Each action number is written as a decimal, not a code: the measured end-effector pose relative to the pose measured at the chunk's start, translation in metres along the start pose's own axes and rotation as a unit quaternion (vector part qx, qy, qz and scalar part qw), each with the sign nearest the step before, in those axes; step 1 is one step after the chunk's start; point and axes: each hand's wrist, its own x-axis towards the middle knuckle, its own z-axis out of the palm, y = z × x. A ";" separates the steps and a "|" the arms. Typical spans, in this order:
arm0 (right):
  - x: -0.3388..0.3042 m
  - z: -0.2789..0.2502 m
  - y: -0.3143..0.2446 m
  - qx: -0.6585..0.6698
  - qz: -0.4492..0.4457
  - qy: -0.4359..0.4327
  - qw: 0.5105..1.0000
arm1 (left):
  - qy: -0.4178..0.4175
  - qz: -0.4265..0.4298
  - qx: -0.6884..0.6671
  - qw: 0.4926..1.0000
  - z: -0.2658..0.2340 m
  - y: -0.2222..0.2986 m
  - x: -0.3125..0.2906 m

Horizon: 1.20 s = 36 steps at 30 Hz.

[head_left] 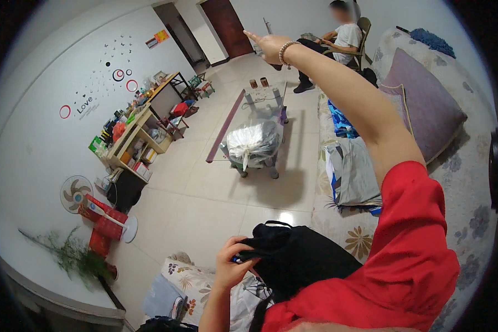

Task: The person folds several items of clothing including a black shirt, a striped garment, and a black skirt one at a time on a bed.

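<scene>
My left hand (233,263) is closed on the edge of a black cloth thing (301,252), which drapes over my lap and has a thin loop at its top. I cannot tell whether it is a garment or a bag. Something small and blue shows between the left fingers, too small to name. My right arm stretches far forward and up, with a beaded bracelet at the wrist. Out ahead, my right hand (268,48) has its index finger extended and holds nothing that I can see. Below the right forearm lie folded grey clothes (353,170) on the sofa.
A glass coffee table (235,108) bears a filled white plastic bag (253,141) and two small cans. A person (346,36) sits in a chair at the back. A cluttered shelf desk (135,133), a fan (78,193) and a plant (74,257) line the left wall. A purple cushion (420,108) rests on the sofa.
</scene>
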 end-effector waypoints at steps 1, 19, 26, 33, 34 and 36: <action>0.001 0.004 0.004 0.002 0.003 0.002 1.000 | 0.015 -0.002 -0.002 1.000 -0.003 -0.003 -0.003; -0.226 0.076 -0.124 0.334 -0.505 -0.271 0.748 | 0.093 0.004 0.127 0.988 -0.040 0.025 0.037; -0.247 0.085 -0.121 0.348 -0.506 -0.181 0.768 | 0.025 0.046 0.170 0.984 -0.040 0.023 0.021; -0.329 0.103 -0.096 0.383 -0.391 -0.250 0.799 | -0.165 -0.012 0.151 0.975 0.006 -0.005 -0.016; -0.337 0.105 -0.095 0.378 -0.378 -0.278 0.798 | -0.175 -0.061 0.132 0.974 0.012 -0.010 -0.026; -0.349 0.109 -0.091 0.319 -0.389 -0.305 0.809 | -0.221 -0.094 0.111 0.964 0.019 -0.027 -0.044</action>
